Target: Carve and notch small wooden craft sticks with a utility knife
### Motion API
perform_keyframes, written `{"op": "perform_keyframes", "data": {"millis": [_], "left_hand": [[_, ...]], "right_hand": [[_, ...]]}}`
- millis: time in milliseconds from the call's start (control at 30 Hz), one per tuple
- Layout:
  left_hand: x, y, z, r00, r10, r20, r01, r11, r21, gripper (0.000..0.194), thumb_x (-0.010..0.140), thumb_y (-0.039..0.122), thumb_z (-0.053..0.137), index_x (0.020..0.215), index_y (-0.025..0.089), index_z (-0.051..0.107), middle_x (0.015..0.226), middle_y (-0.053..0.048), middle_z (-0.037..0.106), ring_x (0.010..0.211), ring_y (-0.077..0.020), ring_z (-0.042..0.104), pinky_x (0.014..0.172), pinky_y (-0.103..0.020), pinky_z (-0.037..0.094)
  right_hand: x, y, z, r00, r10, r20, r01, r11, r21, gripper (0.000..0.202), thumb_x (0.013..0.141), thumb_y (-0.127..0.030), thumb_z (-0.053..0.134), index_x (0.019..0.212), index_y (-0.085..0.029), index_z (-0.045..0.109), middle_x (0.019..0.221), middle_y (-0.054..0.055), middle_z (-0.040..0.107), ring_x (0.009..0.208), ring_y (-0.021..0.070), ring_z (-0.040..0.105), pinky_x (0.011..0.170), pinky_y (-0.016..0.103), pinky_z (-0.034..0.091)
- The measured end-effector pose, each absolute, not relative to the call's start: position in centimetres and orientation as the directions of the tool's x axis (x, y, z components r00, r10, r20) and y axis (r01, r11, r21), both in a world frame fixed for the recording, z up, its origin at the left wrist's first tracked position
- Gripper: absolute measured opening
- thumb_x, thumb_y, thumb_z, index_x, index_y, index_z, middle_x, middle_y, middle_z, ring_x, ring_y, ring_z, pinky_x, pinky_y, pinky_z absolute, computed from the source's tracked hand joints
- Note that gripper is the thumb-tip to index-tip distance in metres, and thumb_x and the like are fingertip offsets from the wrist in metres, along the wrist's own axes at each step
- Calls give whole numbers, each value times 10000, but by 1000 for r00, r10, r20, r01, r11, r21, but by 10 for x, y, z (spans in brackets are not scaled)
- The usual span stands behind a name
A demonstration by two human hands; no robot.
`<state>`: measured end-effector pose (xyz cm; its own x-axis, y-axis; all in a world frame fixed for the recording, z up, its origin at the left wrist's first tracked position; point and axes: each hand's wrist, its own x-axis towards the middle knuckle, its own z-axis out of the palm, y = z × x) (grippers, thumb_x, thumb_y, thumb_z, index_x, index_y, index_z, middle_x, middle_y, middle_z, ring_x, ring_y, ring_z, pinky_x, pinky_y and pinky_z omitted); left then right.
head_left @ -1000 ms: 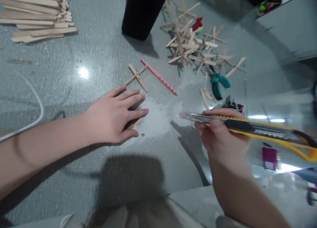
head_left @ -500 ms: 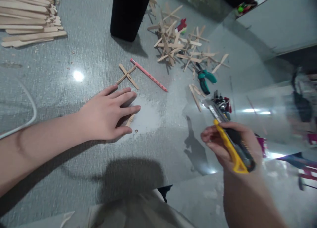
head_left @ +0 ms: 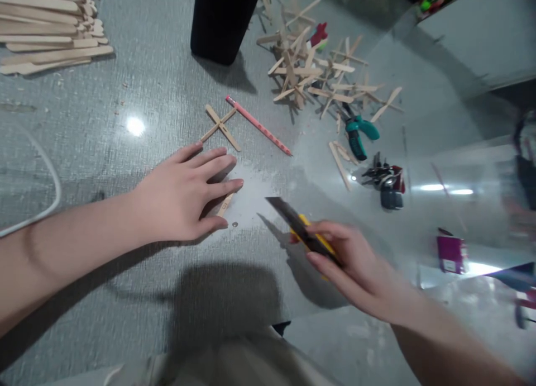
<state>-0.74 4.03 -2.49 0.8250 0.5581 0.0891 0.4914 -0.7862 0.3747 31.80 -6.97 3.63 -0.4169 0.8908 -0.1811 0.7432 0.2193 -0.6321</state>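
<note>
My left hand lies flat with fingers spread on the grey table. Beneath it a wooden craft stick shows only in part, between thumb and index finger. My right hand is closed round a yellow and black utility knife, its blade pointing left toward the left hand but apart from it. Just beyond the left fingertips rests a cross of two craft sticks. Beside that cross is a pink pencil. A small round metal bit sits near my left thumb.
Stacked craft sticks lie at the far left. A black container stands at the back, beside a heap of crossed sticks. Teal-handled pliers, keys and a purple packet are on the right. A white cable runs at left.
My right hand has brought the utility knife left and turned it, so the blade now points toward my left hand. The left hand stays in place. The view has shifted slightly.
</note>
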Motion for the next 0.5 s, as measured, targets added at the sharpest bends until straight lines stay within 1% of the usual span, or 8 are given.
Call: {"op": "perform_keyframes", "data": {"millis": [33, 67, 133, 200, 300, 433, 500], "left_hand": [[-7, 40, -25, 825, 558, 90, 491, -787, 375, 640, 970, 595, 605, 1500, 238, 578, 1624, -152, 451, 1533, -380, 399, 1291, -609, 250], [-7, 40, -25, 824, 559, 91, 492, -786, 374, 646, 965, 597, 611, 1501, 237, 577, 1621, -152, 454, 1531, -381, 402, 1290, -608, 251], [-6, 40, -24, 822, 562, 89, 495, -784, 374, 653, 955, 597, 625, 1499, 240, 574, 1618, -150, 458, 1530, -377, 402, 1289, -603, 255], [-6, 40, -24, 821, 565, 84, 499, -781, 376, 647, 953, 591, 630, 1497, 245, 571, 1618, -146, 460, 1536, -366, 394, 1289, -597, 257], [-6, 39, -24, 822, 565, 78, 496, -775, 390, 639, 958, 585, 621, 1498, 247, 569, 1622, -141, 461, 1545, -364, 383, 1288, -599, 254], [-6, 39, -23, 819, 569, 80, 497, -771, 399, 635, 959, 581, 625, 1494, 243, 574, 1622, -139, 464, 1543, -365, 387, 1290, -597, 255], [-6, 39, -23, 820, 566, 79, 495, -772, 398, 625, 964, 579, 620, 1488, 240, 580, 1625, -142, 459, 1548, -361, 380, 1292, -598, 253]], "right_hand": [[312, -67, 36, -468, 867, -173, 784, 316, -535, 368, 1055, -320, 538, 1408, -244, 471, 1180, 137, 742, 986, 268, 783, 780, 380, 668], [307, -64, 35, -514, 840, -173, 792, 388, -472, 375, 1067, -309, 506, 1429, -222, 465, 1206, 149, 750, 1027, 271, 784, 815, 381, 672], [299, -56, 33, -607, 775, -176, 757, 497, -424, 346, 1089, -272, 439, 1424, -201, 483, 1226, 145, 765, 1047, 246, 788, 860, 355, 671], [293, -50, 30, -647, 747, -156, 731, 549, -405, 341, 1094, -251, 419, 1419, -184, 500, 1238, 142, 771, 1081, 232, 783, 910, 339, 663], [289, -43, 28, -654, 744, -136, 724, 562, -400, 360, 1091, -235, 423, 1437, -178, 503, 1256, 136, 770, 1122, 222, 773, 952, 330, 650], [287, -40, 28, -664, 729, -167, 713, 550, -435, 382, 1082, -206, 422, 1456, -198, 500, 1279, 116, 763, 1128, 202, 769, 940, 300, 648], [288, -40, 29, -672, 723, -161, 707, 561, -430, 400, 1077, -197, 424, 1472, -201, 492, 1296, 114, 756, 1137, 206, 765, 932, 300, 650]]}}
